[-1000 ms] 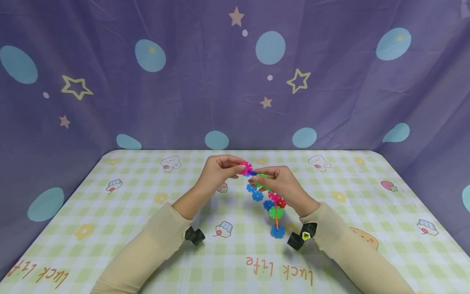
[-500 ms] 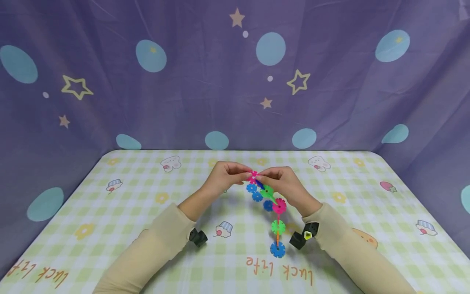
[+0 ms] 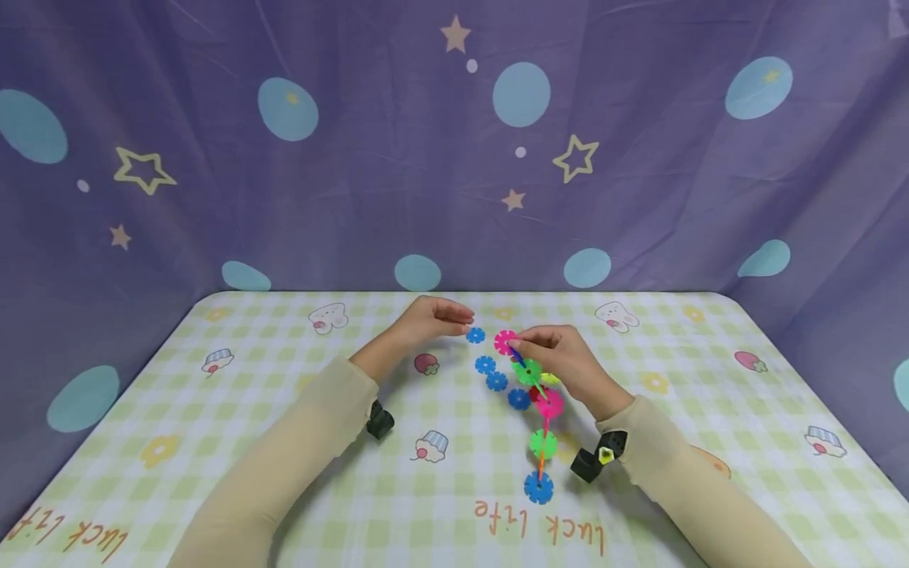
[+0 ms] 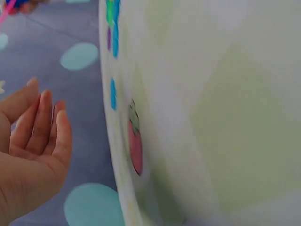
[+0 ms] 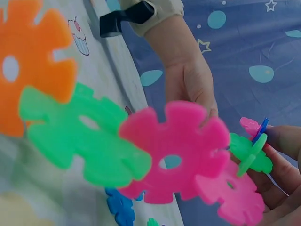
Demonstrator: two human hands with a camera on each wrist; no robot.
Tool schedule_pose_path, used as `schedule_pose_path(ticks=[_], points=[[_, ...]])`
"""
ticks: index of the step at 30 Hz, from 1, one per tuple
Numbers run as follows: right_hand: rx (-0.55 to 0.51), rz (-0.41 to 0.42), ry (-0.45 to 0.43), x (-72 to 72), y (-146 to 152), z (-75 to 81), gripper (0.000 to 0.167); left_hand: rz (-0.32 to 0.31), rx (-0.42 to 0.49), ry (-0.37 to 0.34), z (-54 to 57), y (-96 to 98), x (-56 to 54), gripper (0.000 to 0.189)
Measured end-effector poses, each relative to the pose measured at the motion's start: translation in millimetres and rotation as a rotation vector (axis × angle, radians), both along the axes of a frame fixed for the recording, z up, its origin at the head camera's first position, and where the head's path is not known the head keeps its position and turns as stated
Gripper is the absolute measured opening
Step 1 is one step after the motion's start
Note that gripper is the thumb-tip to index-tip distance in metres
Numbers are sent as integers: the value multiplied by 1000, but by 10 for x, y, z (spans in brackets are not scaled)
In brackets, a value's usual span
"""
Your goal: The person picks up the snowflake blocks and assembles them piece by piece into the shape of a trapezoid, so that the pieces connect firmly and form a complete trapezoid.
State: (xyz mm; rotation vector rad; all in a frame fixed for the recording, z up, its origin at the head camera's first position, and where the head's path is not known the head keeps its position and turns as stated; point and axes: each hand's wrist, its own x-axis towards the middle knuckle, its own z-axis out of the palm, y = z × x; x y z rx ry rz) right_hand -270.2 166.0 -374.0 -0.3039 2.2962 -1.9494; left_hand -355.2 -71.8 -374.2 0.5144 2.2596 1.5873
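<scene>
My right hand [image 3: 564, 359] pinches a chain of interlocked notched plastic snowflake discs near its upper end. A pink disc [image 3: 506, 342] tops the chain. Below it come a dark blue disc seen edge-on, a green disc [image 3: 529, 371] and a pink disc [image 3: 549, 404]. The chain hangs toward me through another green disc [image 3: 543, 444] and an orange one to a blue disc [image 3: 538, 487]. My left hand [image 3: 432, 319] is apart from the chain, fingers loosely bent with nothing between them, as the left wrist view shows. Just beside its fingertips lies a loose blue disc [image 3: 475, 335].
More loose blue snowflake discs [image 3: 496, 381] lie on the checked tablecloth [image 3: 341, 489], left of the chain. A red disc [image 3: 534, 392] and a yellow disc [image 3: 550, 379] lie partly hidden behind it. A purple curtain [image 3: 383, 158] hangs beyond the table's far edge.
My left hand has let go of the pink top disc and drawn away to the left. My right hand has moved slightly right with the chain, which now hangs closer to me.
</scene>
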Motion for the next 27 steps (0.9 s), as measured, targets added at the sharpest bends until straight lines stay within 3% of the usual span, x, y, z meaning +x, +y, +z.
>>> schedule_pose_path(ticks=[7, 16, 27], points=[[31, -7, 12, -43, 39, -52, 23, -97, -127, -17, -113, 19, -270, 32], [11, 35, 26, -69, 85, -69, 23, -224, -185, -20, -228, 34, -415, 40], [-64, 110, 42, -110, 111, -82, 18, -325, -264, 188, -336, 31, -513, 37]])
